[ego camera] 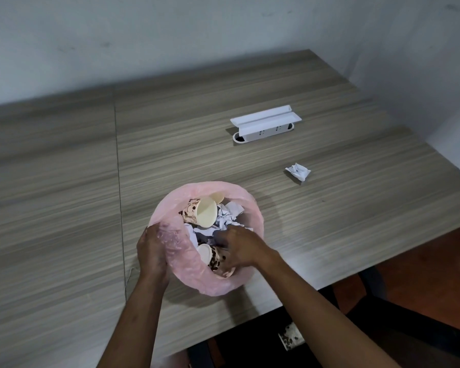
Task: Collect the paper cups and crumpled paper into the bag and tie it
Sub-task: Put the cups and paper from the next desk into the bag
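A pink plastic bag (239, 192) stands open on the wooden table (64, 208). Inside lie patterned paper cups (201, 212) and crumpled white paper (230, 212). My left hand (154, 248) grips the bag's near-left rim, fingers curled over the plastic. My right hand (237, 245) reaches down into the bag over a cup (210, 257) lying at the near side; its fingertips are blurred and whether they hold anything cannot be told. One ball of crumpled paper (298, 171) lies on the table to the right of the bag.
A white socket box (266, 123) with a raised lid sits at the back right of the table. A patterned paper cup (291, 339) lies on the dark floor below the table's near edge, beside dark chair parts (398, 309).
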`<state>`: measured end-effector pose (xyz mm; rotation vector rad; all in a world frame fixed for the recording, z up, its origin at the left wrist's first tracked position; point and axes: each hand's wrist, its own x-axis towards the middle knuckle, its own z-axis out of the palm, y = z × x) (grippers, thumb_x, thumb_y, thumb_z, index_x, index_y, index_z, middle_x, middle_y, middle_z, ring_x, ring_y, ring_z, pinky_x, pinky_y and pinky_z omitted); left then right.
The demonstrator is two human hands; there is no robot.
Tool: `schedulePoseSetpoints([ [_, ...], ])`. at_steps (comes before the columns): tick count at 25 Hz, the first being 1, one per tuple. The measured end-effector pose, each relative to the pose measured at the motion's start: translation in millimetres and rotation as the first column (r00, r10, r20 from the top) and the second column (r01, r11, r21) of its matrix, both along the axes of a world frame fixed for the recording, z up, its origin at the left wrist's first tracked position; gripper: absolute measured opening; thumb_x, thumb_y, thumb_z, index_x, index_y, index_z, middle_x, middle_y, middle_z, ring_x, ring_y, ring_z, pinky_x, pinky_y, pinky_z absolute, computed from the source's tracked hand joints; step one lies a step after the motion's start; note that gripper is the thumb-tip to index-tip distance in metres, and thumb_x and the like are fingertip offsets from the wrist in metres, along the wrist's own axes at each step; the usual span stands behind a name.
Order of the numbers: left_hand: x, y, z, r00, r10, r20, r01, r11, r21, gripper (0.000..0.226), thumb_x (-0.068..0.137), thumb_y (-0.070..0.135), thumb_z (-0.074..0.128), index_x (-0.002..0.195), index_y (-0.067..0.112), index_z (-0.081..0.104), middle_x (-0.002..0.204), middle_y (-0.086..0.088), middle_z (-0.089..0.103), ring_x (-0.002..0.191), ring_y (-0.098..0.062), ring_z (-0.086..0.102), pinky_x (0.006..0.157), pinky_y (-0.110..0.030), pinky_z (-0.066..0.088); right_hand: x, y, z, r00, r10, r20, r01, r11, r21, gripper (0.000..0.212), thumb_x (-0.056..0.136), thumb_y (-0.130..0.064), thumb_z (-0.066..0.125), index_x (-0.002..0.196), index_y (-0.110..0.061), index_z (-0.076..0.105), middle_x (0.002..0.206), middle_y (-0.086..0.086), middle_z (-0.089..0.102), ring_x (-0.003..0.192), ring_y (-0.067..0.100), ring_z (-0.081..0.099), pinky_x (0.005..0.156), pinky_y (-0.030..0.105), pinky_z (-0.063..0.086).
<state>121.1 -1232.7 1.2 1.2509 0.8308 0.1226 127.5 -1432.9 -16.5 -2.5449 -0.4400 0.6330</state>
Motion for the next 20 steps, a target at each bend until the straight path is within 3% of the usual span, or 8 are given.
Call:
schedulePoseSetpoints([
  [3, 2, 0, -2, 1.0, -0.01, -0.007, 0.01, 1.0, -0.016, 0.013, 0.085, 0.016, 0.059, 0.08, 0.016, 0.071, 0.066, 0.007, 0.072, 0.057, -0.007, 0.067, 0.058, -0.023, 0.051, 17, -32, 6, 0.98, -0.176, -0.097, 0.195, 0.947, 0.254, 0.05, 0.053, -0.033, 0.095, 0.097, -0.021, 0.074, 0.084, -0.004, 0.071, 0.072, 0.004, 0.063, 0.065, 0.022, 0.049],
  [6, 8, -5, 0, 1.0, -0.015, -0.008, 0.014, 1.0, -0.012, 0.014, 0.088, 0.018, 0.058, 0.082, 0.016, 0.071, 0.066, 0.008, 0.073, 0.062, -0.01, 0.069, 0.06, -0.024, 0.052, 41, -59, -3, 0.836, -0.547, 0.04, 0.501, 0.792, 0.35, 0.036, 0.06, -0.044, 0.09, 0.083, -0.024, 0.07, 0.068, -0.008, 0.065, 0.056, 0.001, 0.056, 0.054, 0.017, 0.043],
  [9, 18, -11, 0, 1.0, -0.017, 0.004, 0.017, 1.0, -0.011, 0.013, 0.088, 0.017, 0.06, 0.082, 0.016, 0.071, 0.067, 0.007, 0.073, 0.066, -0.013, 0.068, 0.062, -0.024, 0.053, 67, -83, -27, 0.641, -0.733, 0.228, 0.688, 0.68, 0.253, 0.032, 0.075, -0.045, 0.076, 0.095, -0.021, 0.067, 0.082, -0.002, 0.064, 0.085, 0.019, 0.062, 0.074, 0.03, 0.051],
  [12, 29, -19, -4, 0.999, -0.038, 0.017, 0.038, 0.999, -0.02, 0.012, 0.087, 0.015, 0.06, 0.084, 0.014, 0.072, 0.068, 0.007, 0.074, 0.06, -0.008, 0.069, 0.054, -0.018, 0.052, 92, -104, -53, 0.578, -0.794, 0.188, 0.773, 0.607, 0.185, 0.039, 0.083, -0.044, 0.065, 0.113, -0.02, 0.063, 0.116, 0.009, 0.064, 0.118, 0.03, 0.05, 0.1, 0.042, 0.044],
  [16, 37, -26, -15, 0.998, -0.06, -0.023, 0.059, 0.998, -0.02, 0.014, 0.089, 0.019, 0.06, 0.09, 0.014, 0.073, 0.076, 0.003, 0.075, 0.07, -0.014, 0.071, 0.064, -0.025, 0.055, 124, -126, -66, 0.523, -0.832, 0.186, 0.812, 0.553, 0.188, 0.045, 0.088, -0.036, 0.057, 0.13, -0.019, 0.057, 0.142, 0.009, 0.051, 0.133, 0.031, 0.04, 0.108, 0.045, 0.035],
  [20, 45, -25, -22, 0.997, -0.057, -0.051, 0.057, 0.998, -0.016, 0.013, 0.087, 0.021, 0.063, 0.092, 0.015, 0.073, 0.077, 0.001, 0.076, 0.067, -0.014, 0.072, 0.057, -0.024, 0.055, 153, -146, -73, 0.515, -0.806, 0.293, 0.831, 0.553, 0.059, 0.056, 0.09, -0.035, 0.057, 0.142, -0.018, 0.045, 0.155, 0.008, 0.036, 0.142, 0.033, 0.029, 0.111, 0.047, 0.032],
])
